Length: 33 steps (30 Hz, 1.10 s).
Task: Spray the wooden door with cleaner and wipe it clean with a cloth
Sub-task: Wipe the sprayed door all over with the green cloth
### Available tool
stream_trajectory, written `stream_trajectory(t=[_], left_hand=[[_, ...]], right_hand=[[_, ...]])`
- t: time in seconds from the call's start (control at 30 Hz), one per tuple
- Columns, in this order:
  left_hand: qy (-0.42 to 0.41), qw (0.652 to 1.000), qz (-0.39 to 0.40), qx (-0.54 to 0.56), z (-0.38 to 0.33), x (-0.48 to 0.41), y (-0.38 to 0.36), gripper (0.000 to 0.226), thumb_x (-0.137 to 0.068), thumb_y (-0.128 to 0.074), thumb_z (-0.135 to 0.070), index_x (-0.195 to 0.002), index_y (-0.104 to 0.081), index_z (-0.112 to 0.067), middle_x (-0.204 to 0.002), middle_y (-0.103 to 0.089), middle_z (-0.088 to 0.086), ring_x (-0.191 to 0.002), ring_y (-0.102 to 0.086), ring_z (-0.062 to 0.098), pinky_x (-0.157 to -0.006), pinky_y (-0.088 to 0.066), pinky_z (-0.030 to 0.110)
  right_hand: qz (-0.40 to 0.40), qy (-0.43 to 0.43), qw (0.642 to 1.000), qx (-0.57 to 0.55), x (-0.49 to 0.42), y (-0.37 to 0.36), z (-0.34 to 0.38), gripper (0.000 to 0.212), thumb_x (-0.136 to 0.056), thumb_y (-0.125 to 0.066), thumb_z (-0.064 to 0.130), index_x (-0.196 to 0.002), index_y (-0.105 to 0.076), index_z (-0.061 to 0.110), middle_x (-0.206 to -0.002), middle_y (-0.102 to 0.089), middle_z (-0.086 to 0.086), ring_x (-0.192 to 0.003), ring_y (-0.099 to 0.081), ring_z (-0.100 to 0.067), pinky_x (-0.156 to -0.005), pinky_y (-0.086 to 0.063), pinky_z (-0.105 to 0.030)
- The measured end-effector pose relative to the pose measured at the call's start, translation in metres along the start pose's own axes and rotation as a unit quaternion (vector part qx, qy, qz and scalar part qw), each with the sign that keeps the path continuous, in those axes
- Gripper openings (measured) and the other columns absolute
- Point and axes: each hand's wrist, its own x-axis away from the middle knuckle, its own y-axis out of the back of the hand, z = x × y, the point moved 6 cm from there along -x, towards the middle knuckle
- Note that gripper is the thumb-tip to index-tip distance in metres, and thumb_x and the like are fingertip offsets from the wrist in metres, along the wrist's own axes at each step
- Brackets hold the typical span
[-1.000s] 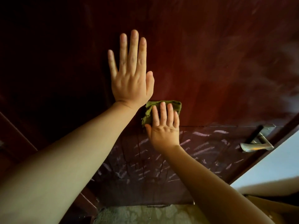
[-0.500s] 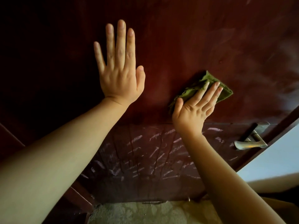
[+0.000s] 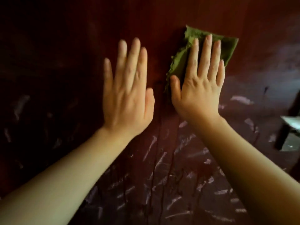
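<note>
left hand (image 3: 128, 93) flat, fingers spread on door (image 3: 65, 46) | right hand (image 3: 199, 83) flat, pressing green cloth (image 3: 230, 46) just beside | handle (image 3: 290, 124) at door's right edge

The wooden door (image 3: 68, 46) is bare above and to the left of the 2 hands. The left hand (image 3: 128, 98), flat on the door, stands in the way to the left of the right hand (image 3: 199, 83), with only a narrow strip of door between them. At the far right edge a blurred fitting (image 3: 283, 130), probably the door handle, juts out.
</note>
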Motion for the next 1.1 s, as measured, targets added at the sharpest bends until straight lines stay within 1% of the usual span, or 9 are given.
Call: stream_trajectory(t=[0.13,0.33,0.57,0.63,0.7,0.8,0.87,0.93,1.1], left_hand=[[0.014,0.994,0.041,-0.098,0.002,0.076,-0.058,0.075,-0.094,-0.031,-0.040,-0.157,-0.009,-0.004,-0.166,-0.006,0.014,-0.154,-0.004,0.031,-0.123,-0.010,0.054],[0.022,0.995,0.014,-0.092,0.006,0.084,-0.072,0.075,-0.092,-0.023,-0.039,-0.158,-0.007,-0.009,-0.167,-0.002,0.009,-0.154,0.000,0.026,-0.124,-0.007,0.051],[0.021,0.997,0.018,-0.079,0.005,0.084,-0.072,0.074,-0.092,-0.030,-0.039,-0.157,-0.013,-0.007,-0.167,-0.007,0.009,-0.154,-0.004,0.026,-0.123,-0.008,0.052],[0.016,0.997,0.009,-0.070,0.005,0.084,-0.072,0.075,-0.093,-0.029,-0.041,-0.158,-0.012,-0.008,-0.167,-0.005,0.009,-0.154,-0.003,0.026,-0.123,-0.008,0.052],[0.018,0.998,0.002,-0.059,0.007,0.084,-0.073,0.075,-0.093,-0.029,-0.041,-0.158,-0.012,-0.007,-0.167,-0.004,0.009,-0.154,-0.002,0.026,-0.123,-0.006,0.052],[0.021,0.998,0.000,-0.054,0.007,0.085,-0.073,0.076,-0.093,-0.027,-0.042,-0.158,-0.011,-0.006,-0.167,-0.004,0.010,-0.154,-0.002,0.027,-0.123,-0.005,0.053],[0.017,0.998,0.002,-0.052,0.006,0.085,-0.073,0.076,-0.093,-0.027,-0.043,-0.158,-0.010,-0.007,-0.167,-0.003,0.011,-0.154,0.000,0.027,-0.123,-0.004,0.053],[0.018,0.999,0.004,-0.048,0.007,0.085,-0.072,0.076,-0.093,-0.027,-0.042,-0.158,-0.008,-0.007,-0.167,-0.002,0.011,-0.154,0.001,0.027,-0.123,-0.003,0.053],[0.021,0.999,0.004,-0.045,0.006,0.086,-0.071,0.075,-0.093,-0.030,-0.039,-0.158,-0.009,-0.008,-0.167,-0.002,0.010,-0.154,0.001,0.026,-0.123,-0.004,0.053]], right_hand=[[-0.009,0.064,0.998,0.013,0.052,-0.017,0.001,0.079,-0.094,-0.037,0.051,-0.159,-0.009,0.015,-0.166,-0.003,-0.012,-0.153,-0.001,-0.031,-0.122,-0.003,-0.045],[0.023,0.155,0.988,0.017,0.162,-0.056,0.015,0.081,-0.089,-0.047,0.049,-0.158,-0.017,0.019,-0.165,-0.008,-0.008,-0.153,-0.006,-0.027,-0.122,-0.005,-0.043],[-0.020,0.161,0.987,-0.006,0.096,-0.036,0.018,0.076,-0.090,-0.045,0.047,-0.157,-0.025,0.018,-0.164,-0.017,-0.008,-0.153,-0.011,-0.027,-0.121,-0.011,-0.041],[-0.029,0.109,0.994,0.013,0.077,-0.030,-0.011,0.078,-0.089,-0.042,0.050,-0.158,-0.021,0.020,-0.165,-0.014,-0.007,-0.153,-0.009,-0.026,-0.122,-0.011,-0.042],[-0.053,-0.016,0.998,0.028,0.066,-0.021,-0.069,0.078,-0.089,-0.036,0.051,-0.158,-0.018,0.019,-0.166,-0.011,-0.008,-0.153,-0.008,-0.027,-0.122,-0.013,-0.045],[-0.067,-0.186,0.980,-0.006,0.068,-0.008,-0.150,0.079,-0.090,-0.029,0.049,-0.156,-0.019,0.008,-0.165,-0.010,-0.014,-0.153,-0.007,-0.031,-0.122,-0.014,-0.048],[-0.071,-0.247,0.966,-0.027,0.073,-0.009,-0.153,0.080,-0.089,-0.025,0.049,-0.154,-0.023,0.002,-0.164,-0.009,-0.018,-0.152,-0.006,-0.034,-0.122,-0.013,-0.047],[-0.075,-0.207,0.975,-0.010,0.079,-0.013,-0.113,0.082,-0.087,-0.024,0.050,-0.152,-0.027,0.000,-0.164,-0.010,-0.019,-0.152,-0.006,-0.035,-0.121,-0.013,-0.048],[0.015,0.080,0.997,0.004,0.122,-0.039,-0.011,0.077,-0.092,-0.039,0.050,-0.158,-0.012,0.021,-0.166,-0.004,-0.006,-0.153,0.003,-0.025,-0.122,-0.001,-0.041]])
